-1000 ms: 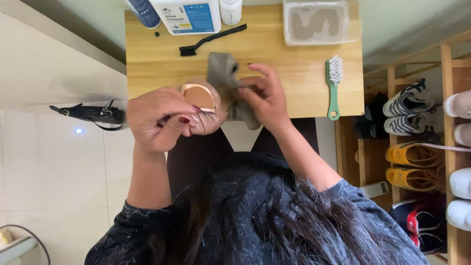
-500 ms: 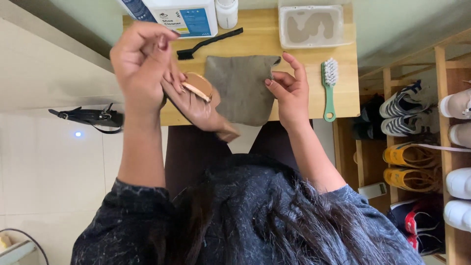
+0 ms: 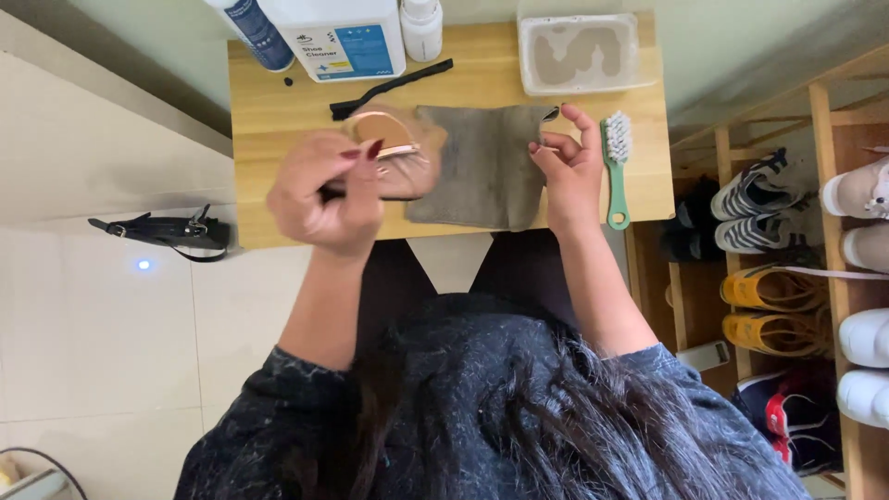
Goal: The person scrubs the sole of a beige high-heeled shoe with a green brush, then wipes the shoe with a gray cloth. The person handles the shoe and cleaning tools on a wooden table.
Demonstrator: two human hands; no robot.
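Hands work over a small wooden table (image 3: 278, 102). The left hand (image 3: 326, 193) is curled shut and blurry, and it seems to hold a tan, round-toed shoe (image 3: 394, 153), though the grip itself is hard to see. The shoe sits over the left part of a grey cloth (image 3: 482, 167) that lies spread flat in the middle of the table. The right hand (image 3: 567, 171) pinches the right edge of the cloth between thumb and fingers, near its far corner. Just right of that hand lies a green brush with white bristles (image 3: 616, 167), flat on the table. At the far side stand a big white jug with a blue label (image 3: 338, 37), a dark blue bottle (image 3: 250, 32) to its left and a small white bottle (image 3: 422, 26) to its right. A thin black brush (image 3: 394, 86) lies near them. A clear tub of cloudy water (image 3: 582, 54) sits at the far right corner. On the right is a wooden shoe rack (image 3: 824, 241) full of shoes. On the left floor lies a black strap (image 3: 162, 231).
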